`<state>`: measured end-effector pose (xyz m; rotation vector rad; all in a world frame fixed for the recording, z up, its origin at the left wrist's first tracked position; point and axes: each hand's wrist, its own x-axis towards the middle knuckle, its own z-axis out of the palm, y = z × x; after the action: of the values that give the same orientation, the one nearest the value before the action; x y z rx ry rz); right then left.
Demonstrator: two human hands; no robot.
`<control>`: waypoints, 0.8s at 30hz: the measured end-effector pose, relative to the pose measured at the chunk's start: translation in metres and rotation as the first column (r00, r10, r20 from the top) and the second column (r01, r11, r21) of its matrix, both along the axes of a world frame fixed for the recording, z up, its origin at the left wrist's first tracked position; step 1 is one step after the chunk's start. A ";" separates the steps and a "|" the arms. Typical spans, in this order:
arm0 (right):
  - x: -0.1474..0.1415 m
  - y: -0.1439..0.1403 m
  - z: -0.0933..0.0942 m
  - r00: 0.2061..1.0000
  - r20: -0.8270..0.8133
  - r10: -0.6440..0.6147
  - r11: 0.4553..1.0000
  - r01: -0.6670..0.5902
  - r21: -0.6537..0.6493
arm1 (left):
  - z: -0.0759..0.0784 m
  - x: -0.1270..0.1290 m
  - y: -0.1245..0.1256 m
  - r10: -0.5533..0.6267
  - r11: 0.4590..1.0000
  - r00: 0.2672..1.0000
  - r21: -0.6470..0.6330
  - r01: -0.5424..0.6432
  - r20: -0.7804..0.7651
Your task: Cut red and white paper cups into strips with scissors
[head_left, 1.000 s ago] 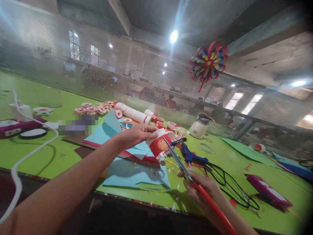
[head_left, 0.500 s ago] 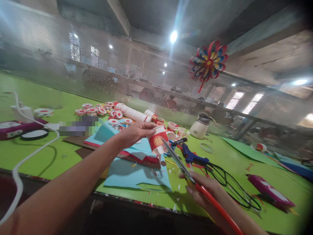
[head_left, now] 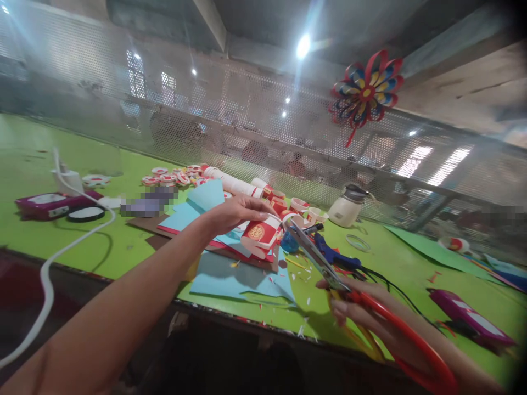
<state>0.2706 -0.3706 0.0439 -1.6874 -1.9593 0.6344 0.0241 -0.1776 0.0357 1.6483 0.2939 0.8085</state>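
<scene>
My left hand (head_left: 242, 211) pinches the upper edge of a red and white paper cup (head_left: 260, 233) with a gold emblem. The cup is tilted, and a cut flap hangs at its lower end. My right hand (head_left: 362, 307) grips large scissors (head_left: 315, 253), one handle red and the other yellow. Their handles are spread, and the blade tips reach the cup's edge near my left fingertips. Under the cup lie light blue paper sheets (head_left: 242, 277) on a red and brown stack.
Behind stand a row of nested paper cups (head_left: 233, 182), decorated discs (head_left: 167, 178) and a cream jug (head_left: 347, 207). A blue glue gun (head_left: 335, 253) with a black cord lies right, near a purple box (head_left: 469, 318). A white cable (head_left: 47, 274) crosses the left side of the green table (head_left: 135, 255).
The cup has turned and tilted in my left hand. The scissors' handles have spread apart, and the blade tips have moved up to the cup's edge. The view has shifted slightly.
</scene>
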 end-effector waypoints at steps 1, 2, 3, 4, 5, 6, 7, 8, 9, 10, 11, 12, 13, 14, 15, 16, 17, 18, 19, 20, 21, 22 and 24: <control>-0.002 0.003 0.000 1.000 -0.006 0.000 1.000 0.000 0.002 | 0.000 0.001 -0.001 -0.011 1.000 1.000 0.015 0.011 -0.016; -0.004 0.007 0.001 1.000 -0.012 -0.003 1.000 0.004 0.017 | 0.000 0.001 -0.002 -0.022 0.999 0.999 0.024 0.022 -0.030; -0.007 0.010 0.002 1.000 -0.016 0.001 0.999 -0.001 0.032 | 0.000 0.002 -0.003 -0.029 0.999 0.999 0.030 0.030 -0.038; -0.009 0.014 0.003 1.000 -0.014 0.007 0.999 -0.006 0.053 | 0.000 0.002 -0.004 -0.031 0.999 0.999 0.031 0.033 -0.039; -0.011 0.017 0.004 1.000 -0.003 0.015 0.997 -0.015 0.071 | 0.001 0.002 -0.005 -0.030 0.999 0.999 0.029 0.031 -0.032; -0.012 0.019 0.005 0.999 0.021 0.026 0.996 -0.028 0.084 | 0.001 0.002 -0.006 -0.024 0.999 1.000 0.023 0.024 -0.018; -0.011 0.021 0.006 0.998 0.057 0.028 0.994 -0.034 0.099 | 0.002 0.001 -0.007 -0.014 1.000 1.000 0.013 0.014 0.003; -0.009 0.021 0.006 0.995 0.097 0.032 0.993 -0.043 0.112 | 0.003 0.000 -0.007 -0.004 1.000 1.000 0.001 0.004 0.026; -0.007 0.020 0.005 0.990 0.135 0.040 0.991 -0.056 0.121 | 0.004 -0.001 -0.007 0.004 1.000 0.999 -0.010 -0.003 0.048; -0.003 0.019 0.004 0.984 0.169 0.048 0.990 -0.069 0.121 | 0.005 -0.002 -0.006 0.010 1.000 0.997 -0.020 -0.009 0.070; 0.001 0.016 0.003 0.980 0.190 0.056 0.991 -0.078 0.113 | 0.006 -0.003 -0.006 0.015 0.999 0.996 -0.030 -0.013 0.092; 0.005 0.014 0.002 0.978 0.200 0.055 0.991 -0.078 0.112 | 0.006 -0.004 -0.005 0.016 0.999 0.994 -0.038 -0.012 0.109; 0.008 0.011 0.001 0.973 0.217 0.076 0.990 -0.099 0.096 | 0.006 -0.004 -0.005 0.013 0.999 0.993 -0.042 -0.008 0.117; 0.009 0.009 0.000 0.969 0.228 0.092 0.990 -0.114 0.086 | 0.005 -0.004 -0.004 0.006 0.999 0.993 -0.042 -0.001 0.117; 0.009 0.008 -0.001 0.966 0.234 0.109 0.989 -0.129 0.071 | 0.004 -0.003 -0.004 -0.003 0.999 0.994 -0.040 0.008 0.111; 0.008 0.007 -0.001 0.964 0.233 0.129 0.987 -0.146 0.059 | 0.003 -0.002 -0.004 -0.016 0.999 0.995 -0.035 0.019 0.102; 0.006 0.007 -0.001 0.964 0.223 0.146 0.985 -0.162 0.054 | 0.002 -0.001 -0.005 -0.027 0.999 0.995 -0.031 0.030 0.092; 0.004 0.007 -0.001 0.964 0.209 0.166 0.982 -0.181 0.052 | 0.002 0.000 -0.005 -0.036 0.999 0.996 -0.029 0.039 0.086; 0.002 0.008 -0.001 0.963 0.194 0.189 0.978 -0.202 0.051 | 0.001 0.001 -0.006 -0.043 0.998 0.996 -0.030 0.046 0.083; 0.000 0.009 -0.001 0.961 0.180 0.211 0.974 -0.222 0.047 | 0.000 0.002 -0.006 -0.051 0.998 0.995 -0.034 0.054 0.081; -0.001 0.010 -0.002 0.957 0.174 0.231 0.970 -0.241 0.040 | 0.000 0.003 -0.007 -0.059 0.997 0.995 -0.036 0.062 0.078; -0.002 0.011 -0.003 0.955 0.174 0.241 0.968 -0.251 0.032 | 0.000 0.003 -0.007 -0.070 0.997 0.995 -0.036 0.073 0.074; -0.003 0.012 -0.004 0.954 0.179 0.239 0.969 -0.246 0.016 | 0.000 0.003 -0.007 -0.096 0.995 0.993 -0.027 0.098 0.064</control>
<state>0.2677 -0.3588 0.0402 -1.5376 -2.3136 0.5436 0.0275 -0.1843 0.0359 1.5933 0.1800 0.7766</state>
